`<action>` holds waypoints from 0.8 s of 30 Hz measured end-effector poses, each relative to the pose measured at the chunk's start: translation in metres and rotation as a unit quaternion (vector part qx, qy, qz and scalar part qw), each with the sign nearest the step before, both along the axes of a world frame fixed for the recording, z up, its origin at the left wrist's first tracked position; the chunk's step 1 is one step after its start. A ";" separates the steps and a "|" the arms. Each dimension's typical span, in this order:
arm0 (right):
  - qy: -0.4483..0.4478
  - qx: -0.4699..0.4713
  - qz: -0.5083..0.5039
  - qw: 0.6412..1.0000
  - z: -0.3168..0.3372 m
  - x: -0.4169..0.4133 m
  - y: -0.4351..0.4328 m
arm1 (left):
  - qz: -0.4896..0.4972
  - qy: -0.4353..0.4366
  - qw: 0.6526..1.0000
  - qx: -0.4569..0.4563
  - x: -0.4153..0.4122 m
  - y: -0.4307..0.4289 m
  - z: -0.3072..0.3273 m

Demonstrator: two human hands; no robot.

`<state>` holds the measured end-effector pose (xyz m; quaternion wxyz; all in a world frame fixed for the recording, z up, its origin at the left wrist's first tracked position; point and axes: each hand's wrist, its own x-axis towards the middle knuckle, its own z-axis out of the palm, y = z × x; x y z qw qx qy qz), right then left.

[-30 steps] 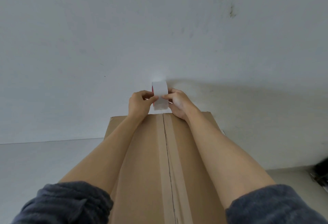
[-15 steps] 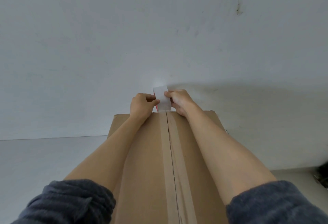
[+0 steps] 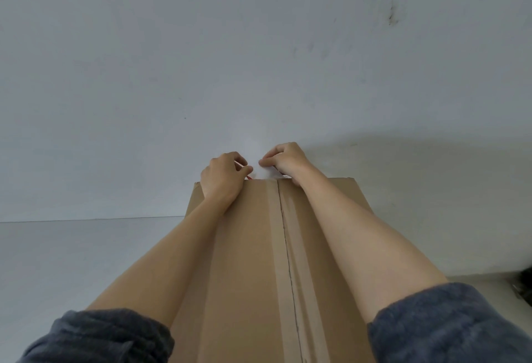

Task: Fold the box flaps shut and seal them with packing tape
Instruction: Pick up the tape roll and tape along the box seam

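Brown cardboard box [image 3: 247, 262] fills the lower middle of the view, long top face running away toward a pale grey wall [image 3: 259, 46], flaps folded shut and meeting at a dark centre seam. Glossy strip of clear tape [image 3: 283, 218] laid along that seam from the near edge to the far edge. Pale surface [image 3: 72, 262] to the left of the box, whether floor or counter cannot be told. Two bare forearms stretched out over the box top, dark grey fleece sleeves [image 3: 100, 336] pushed up near the elbows. Left hand [image 3: 223, 177] at the far edge of the box, left of the seam, fingers curled and thumb pinched toward the middle, a thin red sliver just at the thumb tip. Right hand [image 3: 285, 159] just past the far edge, right of the seam, fingers curled down onto a small white piece [image 3: 266, 173], likely the tape roll, mostly hidden. Both hands closed around that white piece, nearly touching each other above the end of the seam. Dark scuff [image 3: 393, 16] high on the wall at right.
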<state>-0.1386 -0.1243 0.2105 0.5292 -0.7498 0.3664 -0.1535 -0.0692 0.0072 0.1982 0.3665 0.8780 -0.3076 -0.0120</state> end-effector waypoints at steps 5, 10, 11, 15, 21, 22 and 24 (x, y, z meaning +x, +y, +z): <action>-0.006 0.011 0.050 0.999 0.004 -0.003 0.003 | -0.049 0.017 0.998 -0.039 0.011 0.001 -0.006; -0.082 0.045 0.047 0.995 0.013 -0.012 0.005 | -0.080 0.061 0.992 -0.079 0.020 0.003 -0.003; -0.093 0.055 0.053 0.993 0.015 -0.014 0.006 | -0.087 0.072 0.990 -0.084 0.020 0.004 -0.001; -0.102 0.074 0.098 0.987 0.019 -0.022 0.006 | -0.111 0.129 0.984 -0.053 0.018 0.011 0.013; -0.110 0.066 0.168 0.977 0.035 -0.030 0.013 | -0.079 0.020 0.990 -0.119 0.007 0.035 0.017; -0.106 0.064 0.179 0.976 0.037 -0.031 0.015 | -0.066 0.013 0.990 -0.126 0.001 0.038 0.017; -0.094 0.059 0.195 0.975 0.041 -0.033 0.020 | -0.057 0.001 0.991 -0.122 -0.008 0.045 0.011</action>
